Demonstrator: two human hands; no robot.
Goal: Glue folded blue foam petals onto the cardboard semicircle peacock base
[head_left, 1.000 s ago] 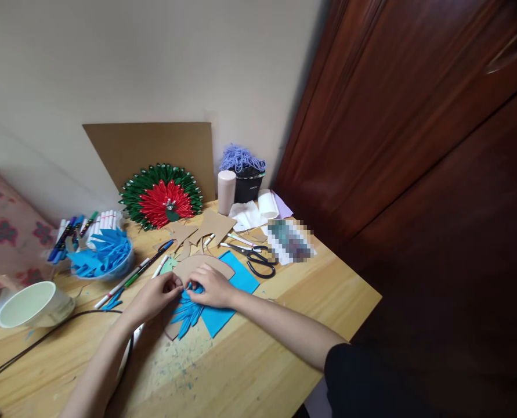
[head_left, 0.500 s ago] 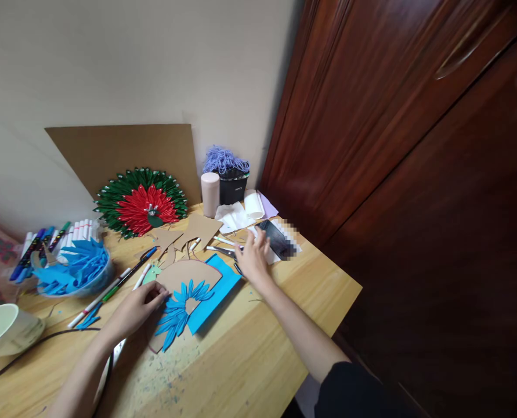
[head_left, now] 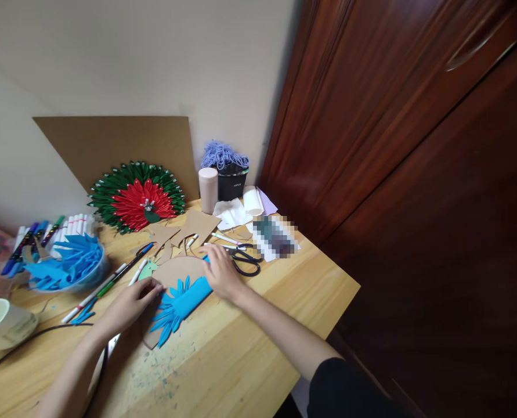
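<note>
A cut piece of brown cardboard (head_left: pixel 177 266) with a curved edge lies in front of me, with blue petals (head_left: pixel 166 322) spread over its lower part. My left hand (head_left: pixel 138 299) rests at its left edge, thumb and fingers closed together; what is between them, if anything, is hidden. My right hand (head_left: pixel 223 273) has hold of a blue sheet (head_left: pixel 192 298), which bends over the cardboard's right side and covers some petals. Just beyond that hand, black-handled scissors (head_left: pixel 247 261) lie on the table, their blades partly hidden.
A clear bowl of blue cut pieces (head_left: pixel 67 267) and several markers (head_left: pixel 73 226) are at left, near a pale bowl (head_left: pixel 1 325). Behind stand a red-and-green petal fan (head_left: pixel 138 200), a pink bottle (head_left: pixel 208 190) and a black box (head_left: pixel 232 184). A dark wooden cabinet (head_left: pixel 397 145) borders the right.
My right hand has come back left from beside the phone and scissors onto the blue sheet. The sheet, flat before, now bends over the cardboard. My left hand has stayed at the cardboard's edge.
</note>
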